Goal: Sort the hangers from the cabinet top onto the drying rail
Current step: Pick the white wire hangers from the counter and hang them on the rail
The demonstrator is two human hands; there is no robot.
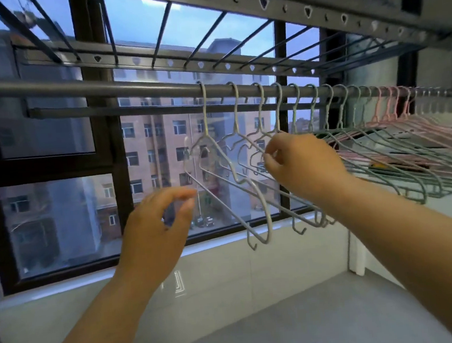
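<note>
A grey drying rail (131, 88) runs across the window. Several hangers hang from its right half: pale grey ones (218, 155) at the left end of the row, green ones (380, 159) in the middle, pink ones (416, 129) further right. My right hand (300, 162) is raised among the grey hangers, its thumb and fingers pinching the wire of one. My left hand (156, 228) hovers lower and to the left, fingers loosely curved, holding nothing, just short of the leftmost grey hanger.
A second thin bar (79, 112) runs behind the rail, and a perforated rack frame (260, 3) hangs overhead. The dark-framed window (115, 158) is right behind. A white tiled sill and a pale counter (285, 315) lie below.
</note>
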